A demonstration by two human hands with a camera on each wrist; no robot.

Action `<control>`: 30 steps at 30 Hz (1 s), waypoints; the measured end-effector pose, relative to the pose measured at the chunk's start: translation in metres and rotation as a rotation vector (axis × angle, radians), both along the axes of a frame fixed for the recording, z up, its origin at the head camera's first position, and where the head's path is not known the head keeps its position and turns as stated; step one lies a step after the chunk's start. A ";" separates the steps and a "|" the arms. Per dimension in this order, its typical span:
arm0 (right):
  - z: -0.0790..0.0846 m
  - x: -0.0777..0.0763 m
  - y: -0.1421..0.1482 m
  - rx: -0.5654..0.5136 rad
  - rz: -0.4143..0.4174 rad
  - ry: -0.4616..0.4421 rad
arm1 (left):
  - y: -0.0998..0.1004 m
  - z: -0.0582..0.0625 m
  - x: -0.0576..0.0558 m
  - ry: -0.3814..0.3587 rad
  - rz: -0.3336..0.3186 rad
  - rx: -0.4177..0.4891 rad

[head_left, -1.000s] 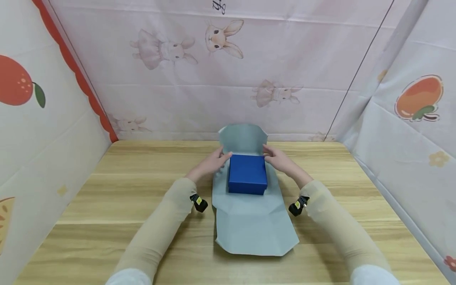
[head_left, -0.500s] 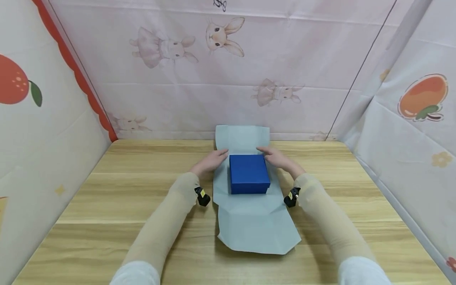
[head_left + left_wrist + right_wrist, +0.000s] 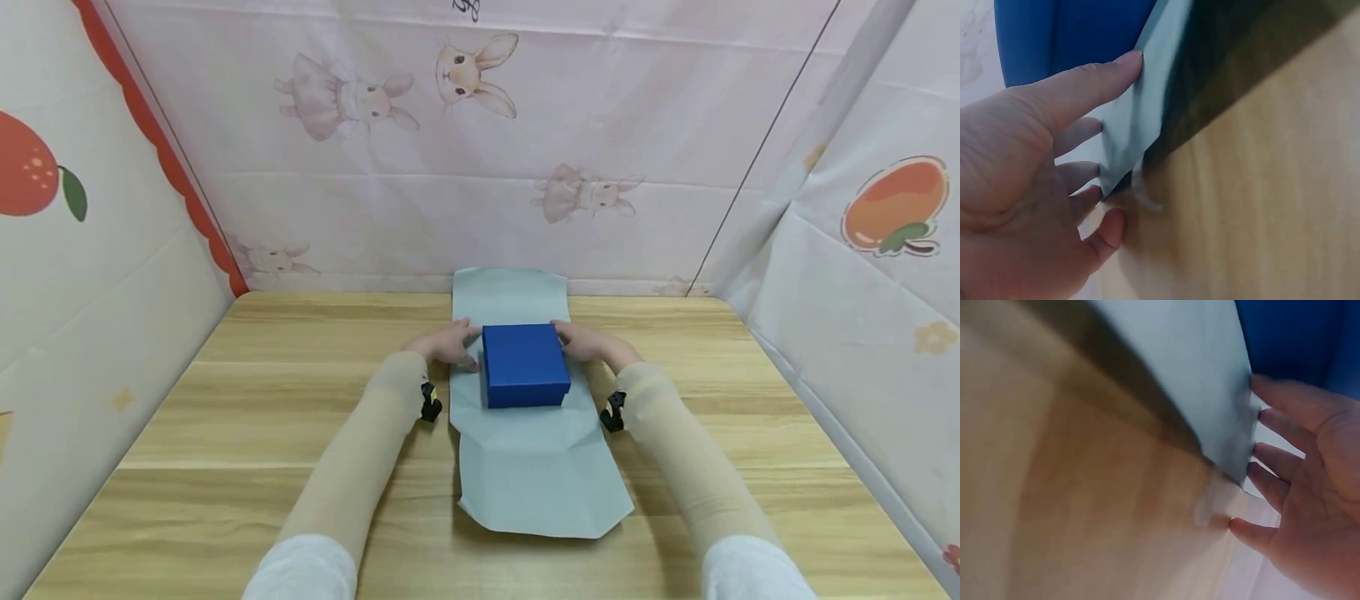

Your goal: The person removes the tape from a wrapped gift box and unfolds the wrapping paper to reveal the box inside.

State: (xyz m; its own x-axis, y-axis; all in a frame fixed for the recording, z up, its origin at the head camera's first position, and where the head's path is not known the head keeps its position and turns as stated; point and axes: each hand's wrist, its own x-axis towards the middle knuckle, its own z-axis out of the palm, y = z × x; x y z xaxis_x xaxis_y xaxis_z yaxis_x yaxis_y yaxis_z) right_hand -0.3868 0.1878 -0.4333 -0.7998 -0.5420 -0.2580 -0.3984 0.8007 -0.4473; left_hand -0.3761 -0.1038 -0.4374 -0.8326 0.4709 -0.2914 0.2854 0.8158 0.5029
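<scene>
A blue box [image 3: 525,357] with a lid sits on a long sheet of pale blue-green paper [image 3: 546,492], which has crease lines and cut corners. My left hand [image 3: 450,343] is at the box's left side, over the paper's edge. In the left wrist view its thumb and fingers are spread loosely along the paper [image 3: 1141,106], and the blue box [image 3: 1085,31] is behind them. Opposite, my right hand [image 3: 588,342] is close to the box's right side. Its spread fingers lie along the paper edge [image 3: 1197,381] in the right wrist view. Neither hand grips anything.
The wooden table [image 3: 247,467] spreads out on both sides of the paper. A rabbit-print cloth [image 3: 360,208] hangs behind it, with fruit-print cloth walls [image 3: 847,308] at the sides. The paper's far flap [image 3: 510,292] leans against the back cloth.
The far flap, curved toward the box earlier, now leans back flatter. Both hands have come off it and moved down to the box's sides. The box has shifted slightly right in view.
</scene>
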 end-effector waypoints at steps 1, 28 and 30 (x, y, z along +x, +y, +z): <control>0.001 0.000 0.000 0.009 0.002 -0.003 | 0.001 0.003 0.001 -0.011 0.005 -0.004; -0.006 -0.002 0.016 0.214 -0.140 0.091 | -0.002 0.016 0.009 0.051 0.086 -0.289; -0.006 -0.002 0.021 0.206 -0.136 0.118 | -0.007 0.015 0.010 0.077 0.086 -0.309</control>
State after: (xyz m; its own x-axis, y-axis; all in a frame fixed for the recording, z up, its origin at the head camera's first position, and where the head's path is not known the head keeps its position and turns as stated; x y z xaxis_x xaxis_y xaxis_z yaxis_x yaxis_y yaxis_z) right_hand -0.3884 0.2083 -0.4392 -0.8928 -0.3731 -0.2526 -0.3202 0.9198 -0.2268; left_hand -0.3662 -0.1108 -0.4224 -0.8905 0.2971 -0.3446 0.2364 0.9493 0.2074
